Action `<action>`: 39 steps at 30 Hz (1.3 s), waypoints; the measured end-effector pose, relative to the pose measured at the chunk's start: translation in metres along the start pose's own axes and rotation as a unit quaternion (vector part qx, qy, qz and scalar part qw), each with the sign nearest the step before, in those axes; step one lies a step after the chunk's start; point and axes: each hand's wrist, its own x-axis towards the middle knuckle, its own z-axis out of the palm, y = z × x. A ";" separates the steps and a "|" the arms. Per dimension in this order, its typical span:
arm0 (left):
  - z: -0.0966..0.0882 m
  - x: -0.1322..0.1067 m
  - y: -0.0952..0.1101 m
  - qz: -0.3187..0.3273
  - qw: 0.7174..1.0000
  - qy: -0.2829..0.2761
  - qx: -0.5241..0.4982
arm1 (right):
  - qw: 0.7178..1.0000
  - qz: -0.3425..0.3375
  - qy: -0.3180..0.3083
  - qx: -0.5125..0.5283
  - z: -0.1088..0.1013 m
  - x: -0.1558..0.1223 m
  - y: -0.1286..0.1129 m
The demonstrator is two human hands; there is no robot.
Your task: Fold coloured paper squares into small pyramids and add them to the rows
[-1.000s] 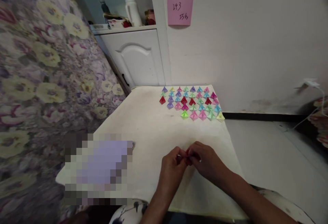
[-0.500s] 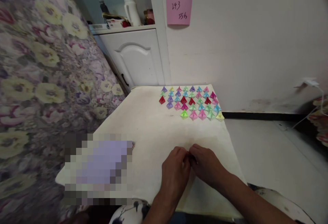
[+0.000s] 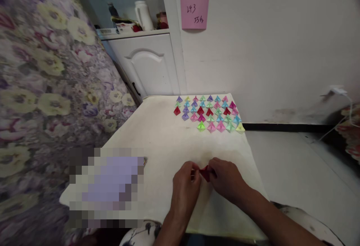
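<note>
- Apparently, finished folded papers (image 3: 209, 112) are lining the far end of the table (image 3: 160, 141).
- Left hand (image 3: 186, 186) and right hand (image 3: 226, 176) are pinching red paper (image 3: 205, 173), seemingly unfinished, over the table's near side.

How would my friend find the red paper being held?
Start at the cream table, then find the left hand and right hand over it. The red paper is between them. Other red pieces sit in rows beyond; only this one is held.

Out pops the red paper (image 3: 206, 173) again; the left hand (image 3: 185, 184) slides to its left, parting from the right hand (image 3: 226, 177).
</note>
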 end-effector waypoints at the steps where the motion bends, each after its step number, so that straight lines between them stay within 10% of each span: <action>1: -0.001 0.001 -0.001 -0.009 1.000 -0.004 -0.012 | 1.000 0.002 0.001 -0.001 0.000 0.000 0.000; 8: 0.002 0.000 0.001 -0.030 0.998 -0.045 -0.044 | 1.000 -0.008 -0.001 -0.009 0.000 0.001 -0.001; 22: 0.013 -0.001 -0.009 -0.012 0.967 -0.077 0.242 | 0.998 -0.038 -0.039 -0.042 0.016 -0.002 -0.007; 39: 0.023 0.000 -0.024 0.006 0.972 -0.056 0.229 | 0.994 -0.065 -0.011 -0.088 0.032 0.003 -0.014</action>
